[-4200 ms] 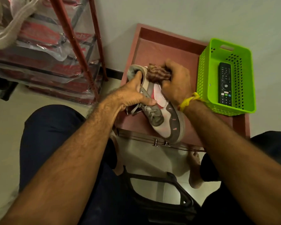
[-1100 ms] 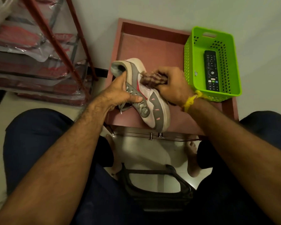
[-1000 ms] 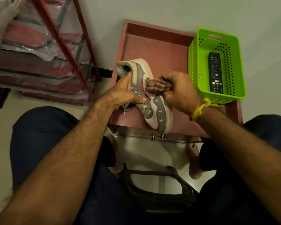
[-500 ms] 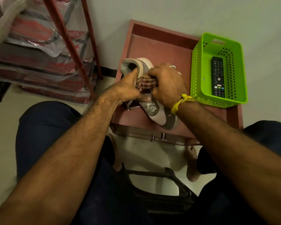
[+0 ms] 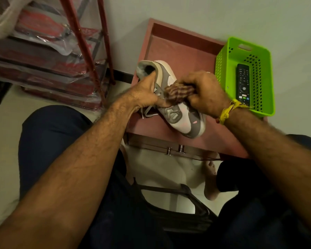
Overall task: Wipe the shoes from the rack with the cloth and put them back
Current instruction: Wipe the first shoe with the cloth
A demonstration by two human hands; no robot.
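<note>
One remote (image 5: 243, 84) lies in the green basket (image 5: 223, 69) (left hand (image 5: 145, 95) grips shoe (image 5: 185, 119), right hand (image 5: 204, 95) clutches cloth (image 5: 178, 91)).

Both bare forearms reach up from the lower corners and meet near frame centre. The left hand (image 5: 144, 94), at about 10 o'clock from centre, grips the shoe (image 5: 180, 112), thumb hooked at its collar. The right hand (image 5: 203, 92), a yellow thread (image 5: 228, 110) round its wrist, clutches the bunched cloth (image 5: 178, 92) against the shoe's upper.

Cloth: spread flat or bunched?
Bunched: the right hand grips the cloth in a wad against the shoe.
</note>
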